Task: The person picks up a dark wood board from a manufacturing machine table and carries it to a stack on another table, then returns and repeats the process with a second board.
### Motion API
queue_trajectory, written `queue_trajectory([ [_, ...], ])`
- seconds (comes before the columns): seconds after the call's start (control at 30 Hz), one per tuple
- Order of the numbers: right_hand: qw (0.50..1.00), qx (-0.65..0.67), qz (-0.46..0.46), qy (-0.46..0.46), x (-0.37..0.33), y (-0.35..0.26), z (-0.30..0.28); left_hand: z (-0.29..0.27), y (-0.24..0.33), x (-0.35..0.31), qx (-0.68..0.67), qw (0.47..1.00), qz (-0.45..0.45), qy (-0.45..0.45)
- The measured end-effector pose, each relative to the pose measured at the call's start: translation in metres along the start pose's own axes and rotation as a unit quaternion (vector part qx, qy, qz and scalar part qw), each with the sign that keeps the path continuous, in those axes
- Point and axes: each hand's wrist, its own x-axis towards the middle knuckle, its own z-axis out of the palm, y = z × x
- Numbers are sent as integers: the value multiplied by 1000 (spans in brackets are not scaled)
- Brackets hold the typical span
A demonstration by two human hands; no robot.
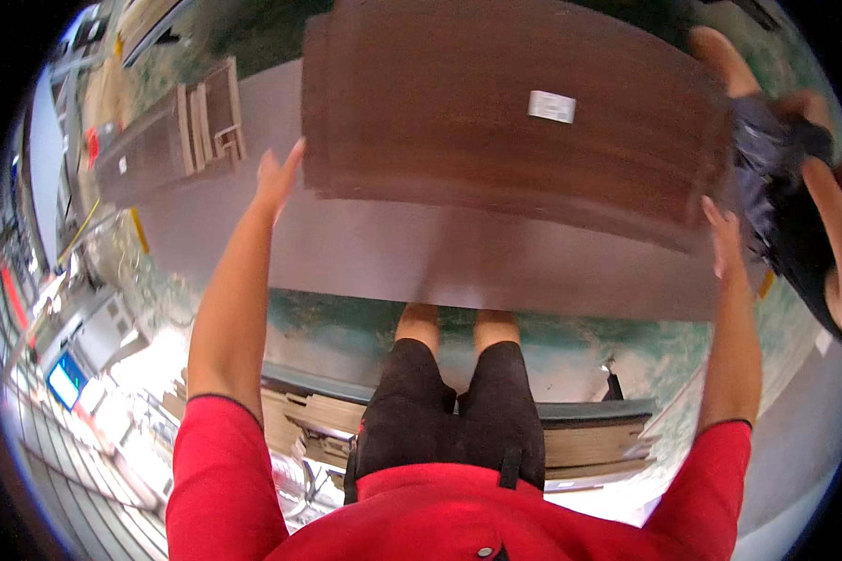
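A stack of dark brown wood-grain panels (421, 112) lies on a larger brown board (496, 252) in front of me, its edges slightly staggered. On its top panel is a white label (552, 106). My left hand (279, 178) is at the stack's left end, thumb and finger spread, a fingertip at or just beside the edge. At the near right corner my right hand (723, 229) is raised with its fingers apart, close against the edge. I cannot tell whether either hand presses on the panels. Neither is wrapped round anything.
Smaller brown panels (154, 150) and narrow strips (196, 122) lie at the left. Another person (786, 178) stands close by the right end. Behind my legs are stacked boards (589, 449). A machine with a lit screen (65, 381) stands at the lower left.
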Motion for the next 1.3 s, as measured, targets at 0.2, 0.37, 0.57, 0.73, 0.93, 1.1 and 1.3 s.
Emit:
queue_trajectory([
  [0.2,996,36,-20,-73,63,10,10,25,47,44,-96,989,9,-110],
  [0.37,996,43,-33,-77,80,12,18,48,53,52,-83,996,31,8],
  [0.57,994,77,-52,-65,98,29,20,55,50,31,-141,989,11,35],
  [0.73,993,69,-45,-85,89,17,16,55,48,18,-127,991,0,48],
  [0.93,991,80,-36,-103,69,21,18,60,34,7,-69,995,-7,71],
  [1.1,997,66,22,-34,46,70,21,66,10,-18,-44,998,-18,43],
  [1.3,987,106,115,21,13,124,29,75,-27,-78,-14,998,-44,42],
])
